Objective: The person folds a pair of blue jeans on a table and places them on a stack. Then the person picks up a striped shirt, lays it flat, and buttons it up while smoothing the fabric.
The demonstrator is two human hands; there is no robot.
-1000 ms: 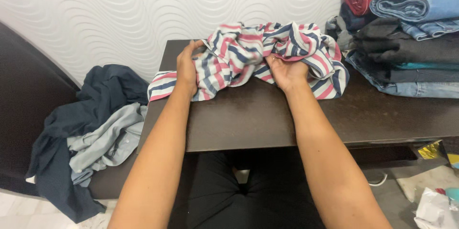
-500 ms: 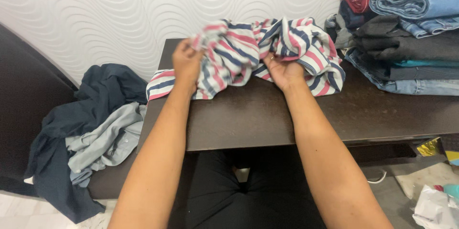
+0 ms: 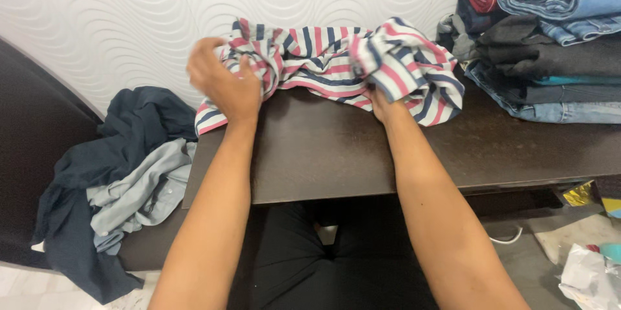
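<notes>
We hold striped shirt [image 3: 336, 67] up over dark worktop [image 3: 323, 148]. Left hand [image 3: 223, 83] pinches one end, right hand [image 3: 383, 104] grips bunched end. We should pull cloth flat, keep both grips tight.

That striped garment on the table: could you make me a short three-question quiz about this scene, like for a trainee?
1. True or false: both hands grip the striped garment.
2. What lies left of the dark table? A) crumpled dark blue and grey clothes B) folded jeans C) shoes
3. Where is the stack of folded clothes?

Key:
1. True; left hand and right hand both hold it.
2. A.
3. On the table's right end, by the wall.
</notes>
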